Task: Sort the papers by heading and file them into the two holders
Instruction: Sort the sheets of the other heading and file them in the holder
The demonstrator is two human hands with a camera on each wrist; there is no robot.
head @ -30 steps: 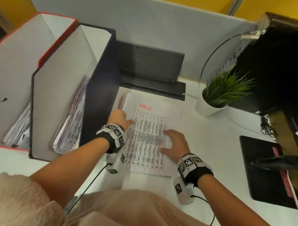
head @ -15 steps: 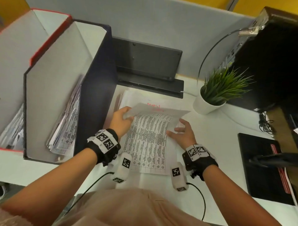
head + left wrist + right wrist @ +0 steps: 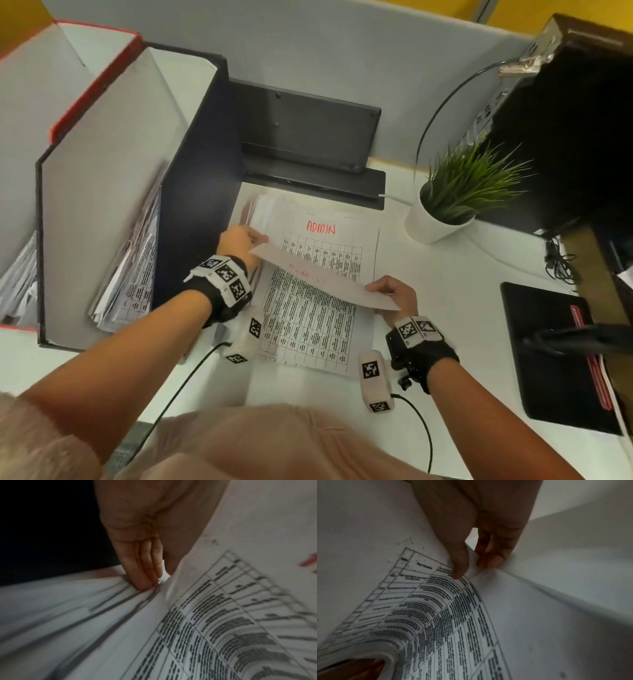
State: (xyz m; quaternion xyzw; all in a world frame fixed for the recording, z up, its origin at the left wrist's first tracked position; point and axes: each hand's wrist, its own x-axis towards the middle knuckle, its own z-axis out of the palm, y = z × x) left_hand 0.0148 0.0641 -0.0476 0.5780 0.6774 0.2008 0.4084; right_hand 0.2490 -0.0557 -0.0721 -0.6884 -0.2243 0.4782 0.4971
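Note:
A stack of printed table sheets (image 3: 356, 240) lies on the white desk (image 3: 462, 308), and the exposed one is headed ADMIN in red. Both hands lift the top sheet (image 3: 308, 318) and curl its far edge toward me. My left hand (image 3: 239, 241) pinches its far left corner, and in the left wrist view the fingers (image 3: 142, 572) reach down to the stack's edge. My right hand (image 3: 394, 293) pinches the far right corner between thumb (image 3: 460, 561) and fingers. The dark blue holder (image 3: 195, 178) and the red-edged holder (image 3: 96, 78) stand at the left, each with papers inside.
A potted plant (image 3: 435, 222) stands right of the stack. A black stand (image 3: 308, 137) sits against the partition behind it. A black pad (image 3: 555, 349) lies at the right edge under a dark cabinet (image 3: 565, 137). Cables trail from both wrists.
The top sheet, flat under both hands a second ago, has been lifted by its far corners and curled back. The ADMIN heading beneath it now shows.

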